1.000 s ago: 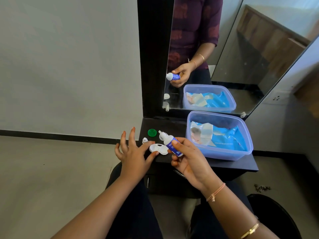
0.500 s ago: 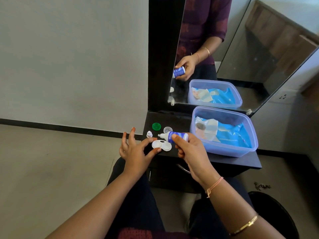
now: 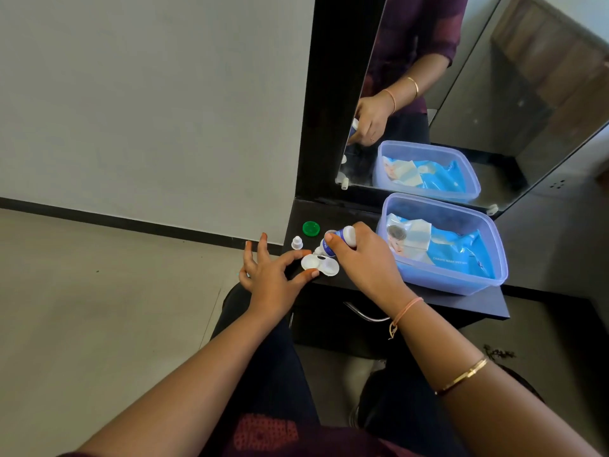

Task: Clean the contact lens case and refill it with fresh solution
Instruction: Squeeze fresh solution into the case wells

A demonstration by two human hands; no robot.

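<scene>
A tall mirror (image 3: 461,94) in a black frame rises off the back of a dark shelf (image 3: 461,301), reflecting the person's arm and the tub below. On the right of the shelf sits a translucent blue plastic tub (image 3: 461,282) with a blue pack of baby wipes (image 3: 441,249) lying inside it.

The right hand (image 3: 365,262) is wrapped around a small blue-and-white solution bottle (image 3: 339,239), thumb and fingers closed on its body, the bottle tipped over so its white nozzle points down and left, right at the upper edge of the lens case (whether any liquid is leaving it cannot be made out). The left hand (image 3: 270,278) pinches the left well of the white contact lens case (image 3: 319,264) between thumb and forefinger, the other three fingers spread loose and raised.

The case lies flat near the front left edge of the shelf, both wells uncapped and facing up, a dark mark at the bridge between them.

Behind it rests a round green cap (image 3: 310,228), and just beside that, nearer the left hand, a small white bottle cap (image 3: 297,242) stands upright. A further pale cap peeks out behind the bottle, mostly hidden.
</scene>
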